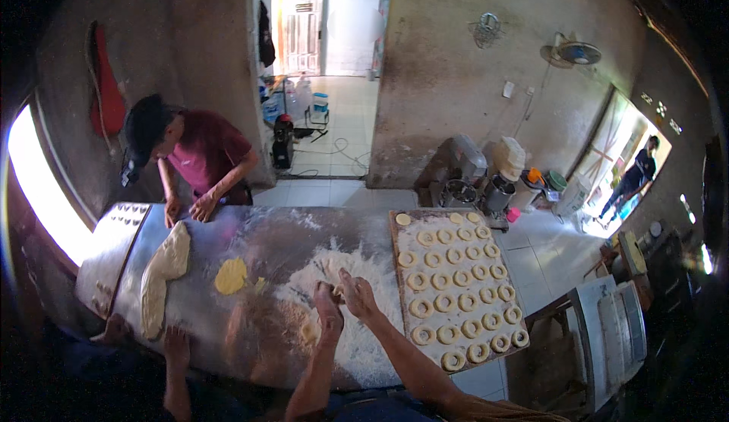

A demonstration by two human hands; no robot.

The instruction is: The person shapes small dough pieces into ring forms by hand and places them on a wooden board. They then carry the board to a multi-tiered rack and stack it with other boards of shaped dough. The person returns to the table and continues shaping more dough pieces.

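Note:
My left hand and my right hand meet over a heap of white flour on a long metal table. Both hands pinch a small piece of dough between their fingers. To their right lies a wooden board covered with several ring-shaped dough pieces. A small yellow dough lump lies left of my hands.
A person in a dark red shirt leans on the table's far left with both hands beside a long strip of rolled dough. Another person's hand rests on the near edge. Mixers stand on the floor behind. A distant person stands in a doorway.

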